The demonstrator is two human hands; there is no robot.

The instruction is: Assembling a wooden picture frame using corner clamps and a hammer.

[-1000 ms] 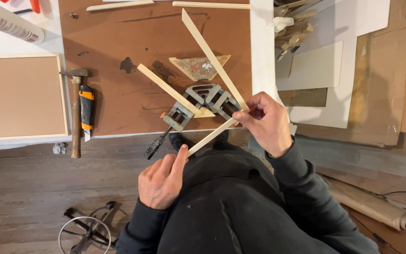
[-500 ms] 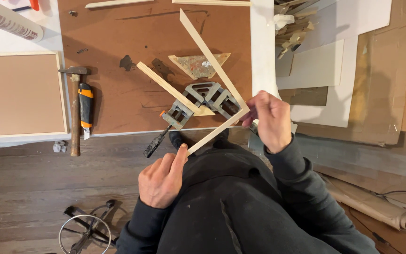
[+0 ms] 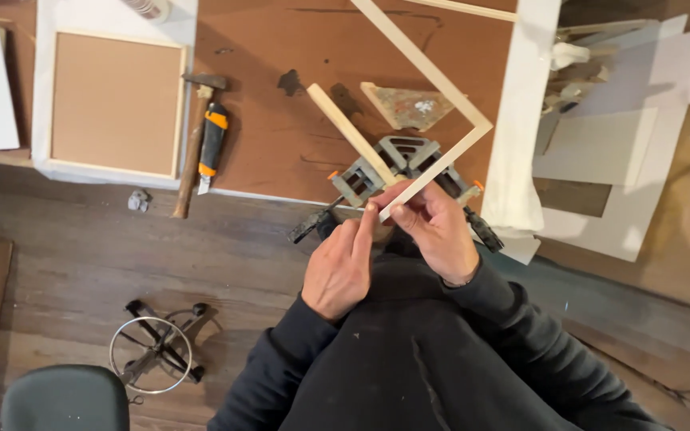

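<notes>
While your right hand (image 3: 439, 231) pinches the free end of the pale wooden L-shaped frame strip (image 3: 433, 169) over the grey corner clamp (image 3: 397, 164), your left hand's (image 3: 343, 262) forefinger steadies it, not clenched.

A single head-worn camera looks almost straight down from above the person's own dark-sleeved torso, which fills the lower middle of the view. It faces forward over the lap onto a brown board work surface (image 3: 281, 152) that takes up the upper half, with the dark wooden plank floor (image 3: 81, 263) below it. Both hands sit near the centre, fairly close to the lens. There is no second view to overlap with.
</notes>
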